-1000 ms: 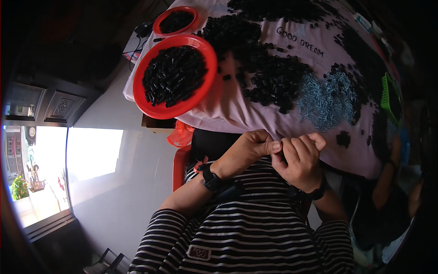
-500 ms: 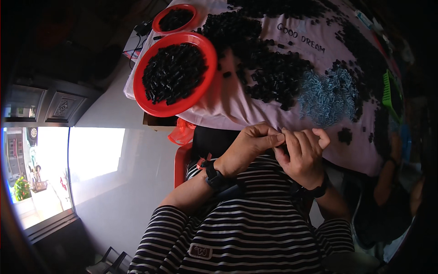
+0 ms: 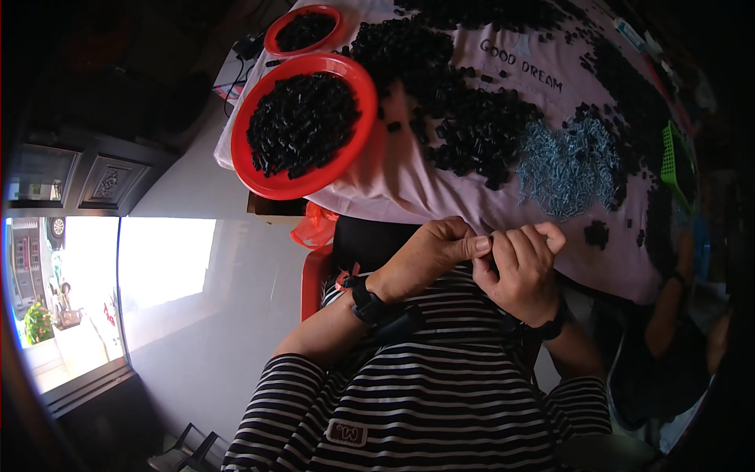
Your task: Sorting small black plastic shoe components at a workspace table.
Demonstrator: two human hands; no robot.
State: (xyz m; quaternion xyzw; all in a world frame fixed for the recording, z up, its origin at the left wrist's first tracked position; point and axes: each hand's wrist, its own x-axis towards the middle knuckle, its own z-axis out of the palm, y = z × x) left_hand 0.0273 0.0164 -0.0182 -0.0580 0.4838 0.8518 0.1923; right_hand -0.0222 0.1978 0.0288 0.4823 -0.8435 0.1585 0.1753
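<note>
My left hand [image 3: 425, 258] and my right hand [image 3: 521, 271] meet in front of my body, just off the near edge of the table. The left thumb presses against the curled fingers of the right hand. Both hands are closed in a pinch, and whatever lies between the fingertips is hidden apart from a tiny dark spot. Beyond them on the cloth is a heap of short black cylindrical pieces [image 3: 472, 130]. Next to it, on the right, lies a pile of thin silvery-blue pieces [image 3: 568, 169] that look like small screws.
A large red bowl [image 3: 366, 130] of black pieces stands on the table's left, with a smaller red bowl [image 3: 336, 35] behind. The table has a pink cloth [image 3: 385, 189]. A green basket [image 3: 670, 161] is at the right edge, near another person's arm [image 3: 664, 315]. A red bag [image 3: 314, 228] hangs below.
My hands stay pressed together at the same place, with only a slight shift of the fingers. The left thumb sits a little lower. Nothing on the table has visibly moved.
</note>
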